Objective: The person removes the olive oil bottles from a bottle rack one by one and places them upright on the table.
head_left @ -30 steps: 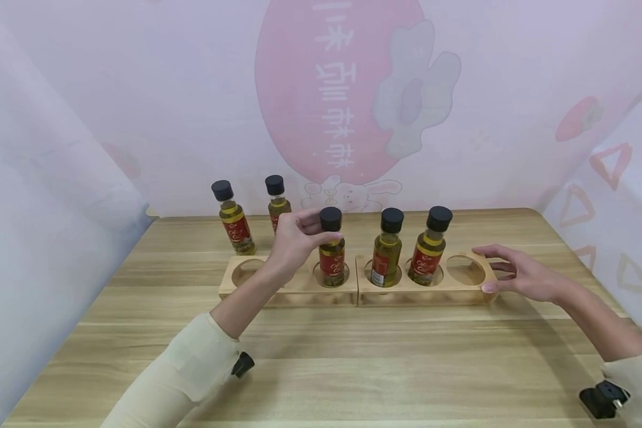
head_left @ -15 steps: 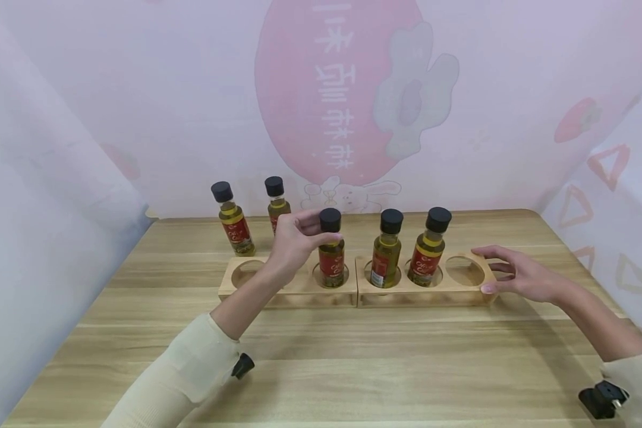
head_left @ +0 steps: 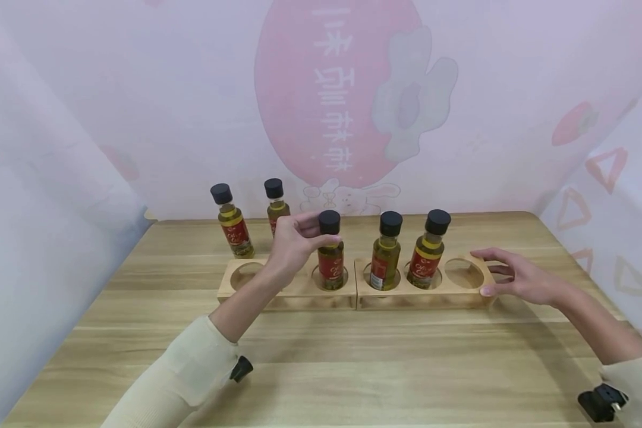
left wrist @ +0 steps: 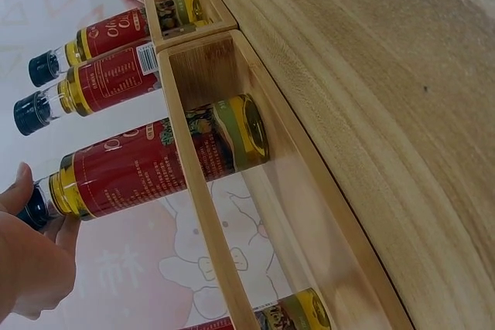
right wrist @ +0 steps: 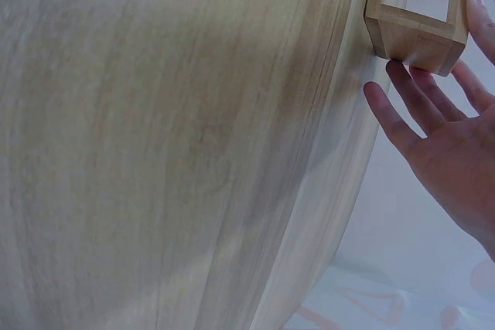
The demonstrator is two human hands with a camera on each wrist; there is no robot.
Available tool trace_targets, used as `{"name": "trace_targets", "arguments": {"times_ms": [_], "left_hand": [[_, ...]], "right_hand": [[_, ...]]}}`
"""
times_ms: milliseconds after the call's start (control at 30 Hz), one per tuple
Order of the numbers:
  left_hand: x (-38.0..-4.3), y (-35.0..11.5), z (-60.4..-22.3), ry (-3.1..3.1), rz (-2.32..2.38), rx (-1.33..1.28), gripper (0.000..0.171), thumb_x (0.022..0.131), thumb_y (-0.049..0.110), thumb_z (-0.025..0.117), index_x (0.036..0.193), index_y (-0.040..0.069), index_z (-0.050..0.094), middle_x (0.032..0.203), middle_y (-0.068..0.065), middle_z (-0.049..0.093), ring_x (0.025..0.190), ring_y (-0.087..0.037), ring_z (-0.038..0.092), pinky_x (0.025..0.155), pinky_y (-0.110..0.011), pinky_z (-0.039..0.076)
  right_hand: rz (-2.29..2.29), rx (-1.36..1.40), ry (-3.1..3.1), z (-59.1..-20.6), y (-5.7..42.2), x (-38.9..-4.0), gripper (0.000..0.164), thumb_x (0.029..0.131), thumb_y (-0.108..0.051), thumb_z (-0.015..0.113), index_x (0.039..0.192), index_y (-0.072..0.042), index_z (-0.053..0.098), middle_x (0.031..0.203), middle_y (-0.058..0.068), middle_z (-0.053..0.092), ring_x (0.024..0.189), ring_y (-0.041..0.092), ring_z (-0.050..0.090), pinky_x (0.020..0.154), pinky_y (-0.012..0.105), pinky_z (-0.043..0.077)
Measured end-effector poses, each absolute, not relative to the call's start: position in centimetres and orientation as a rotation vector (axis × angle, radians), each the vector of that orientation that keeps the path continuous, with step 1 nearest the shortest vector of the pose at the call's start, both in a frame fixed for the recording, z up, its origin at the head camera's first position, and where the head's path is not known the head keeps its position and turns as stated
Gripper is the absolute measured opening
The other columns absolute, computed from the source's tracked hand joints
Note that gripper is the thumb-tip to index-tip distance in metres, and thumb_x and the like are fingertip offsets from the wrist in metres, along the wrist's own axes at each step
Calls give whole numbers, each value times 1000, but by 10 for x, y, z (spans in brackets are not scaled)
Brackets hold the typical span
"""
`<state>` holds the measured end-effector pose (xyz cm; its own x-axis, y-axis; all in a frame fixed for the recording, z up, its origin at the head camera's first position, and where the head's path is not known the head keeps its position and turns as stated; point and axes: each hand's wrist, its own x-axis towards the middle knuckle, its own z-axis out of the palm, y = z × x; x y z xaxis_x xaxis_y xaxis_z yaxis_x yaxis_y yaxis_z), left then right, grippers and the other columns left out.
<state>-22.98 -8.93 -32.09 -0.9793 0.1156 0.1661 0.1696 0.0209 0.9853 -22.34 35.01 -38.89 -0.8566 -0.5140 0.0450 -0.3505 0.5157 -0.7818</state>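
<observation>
From the head view, a light wood-grain table filled the lower half, backed by a pale cloth printed with a large pink shape and a grey flower near twelve o'clock. Just below centre, the left hand pinched an olive oil bottle, which stood in the right-hand hole of the left rack. The right rack met it end to end, bearing two more bottles at three o'clock from the pinched one. Toward four o'clock, the right hand gripped the right rack's outer end, fingers spread wide.

From the left wrist, table grain lay around two o'clock. The pinched bottle, toward nine, had a black cap, clear neck, golden oil and red label. Thumb and fingers closed narrowly at its cap.

From the right wrist, the table covered six to twelve o'clock; the wooden rack end sat at two.
</observation>
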Motion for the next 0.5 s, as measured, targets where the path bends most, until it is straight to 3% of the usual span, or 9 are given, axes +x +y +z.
{"name": "trace_targets", "arguments": {"times_ms": [500], "left_hand": [[-229,-86,-315,-2233,-2130,-314,52,83,-8,83,132,-3,68,118,-21,73,108,-29,74,96,-32,59]], "right_hand": [[-1271,-757,2568,-393,352,-225,70,89,1,78,147,14,41,146,36,44,127,55,51,91,22,58]]}}
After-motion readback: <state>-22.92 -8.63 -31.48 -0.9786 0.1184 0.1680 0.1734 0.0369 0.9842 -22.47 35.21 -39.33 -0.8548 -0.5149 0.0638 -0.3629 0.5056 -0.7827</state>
